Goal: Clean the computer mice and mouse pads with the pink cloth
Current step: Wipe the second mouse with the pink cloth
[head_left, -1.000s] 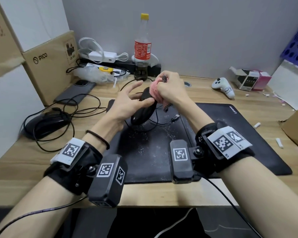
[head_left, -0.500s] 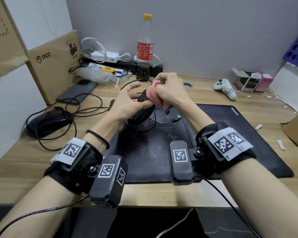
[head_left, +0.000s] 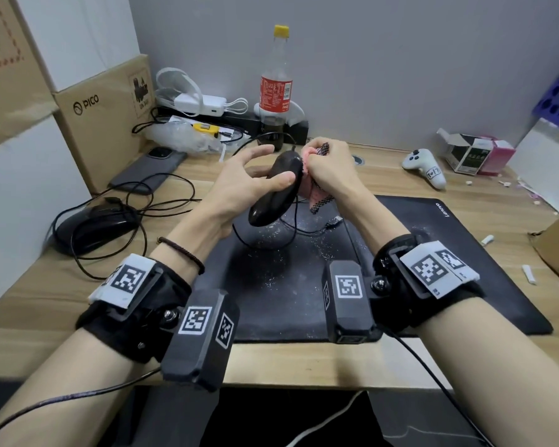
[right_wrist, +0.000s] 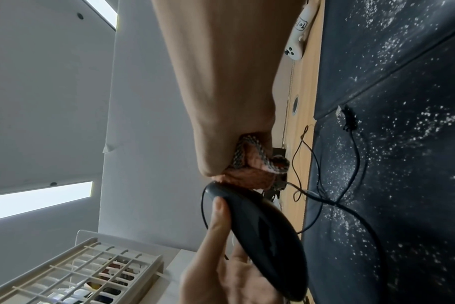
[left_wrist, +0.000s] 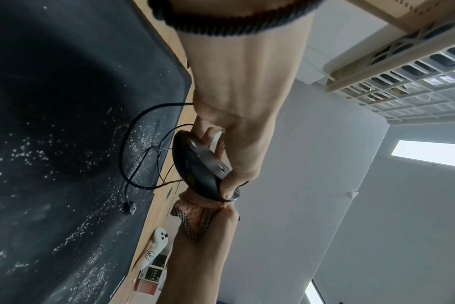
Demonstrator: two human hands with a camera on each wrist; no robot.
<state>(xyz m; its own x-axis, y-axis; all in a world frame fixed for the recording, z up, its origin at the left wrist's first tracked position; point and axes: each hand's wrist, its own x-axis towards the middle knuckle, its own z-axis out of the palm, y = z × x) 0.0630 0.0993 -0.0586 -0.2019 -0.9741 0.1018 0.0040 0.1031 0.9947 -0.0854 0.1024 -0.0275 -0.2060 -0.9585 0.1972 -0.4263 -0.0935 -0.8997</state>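
The mouse (head_left: 276, 188) is a black, glossy, oval wired one, held up in the air above the pad (head_left: 281, 275), tilted on its side with its nose pointing away toward the wall. Its thin black cord (head_left: 292, 227) drops in loops onto the pad and ends in a loose plug (head_left: 334, 223). From the left wrist view its flat grey underside (left_wrist: 208, 158) faces the palm.

The left hand (head_left: 239, 188) grips the mouse: thumb (head_left: 279, 181) pressed along the top shell, fingers partly curled behind it, forefinger (head_left: 255, 153) lifted free and nearly straight.

The right hand (head_left: 328, 171) is closed in a fist round the cloth (head_left: 312, 185), a bunched pink rag with a dark checked mesh edge (head_left: 320, 204) hanging out below the fist. The cloth touches the right side of the mouse near its front end.

The pad is a large black mat lying flat on the wooden desk (head_left: 29, 285), dusted with white specks, thickest under the held mouse. A second black pad (head_left: 449, 253) adjoins it on the right. A second black mouse (head_left: 94, 227) sits on the desk to the left, well apart, wrapped in its own tangled cord.
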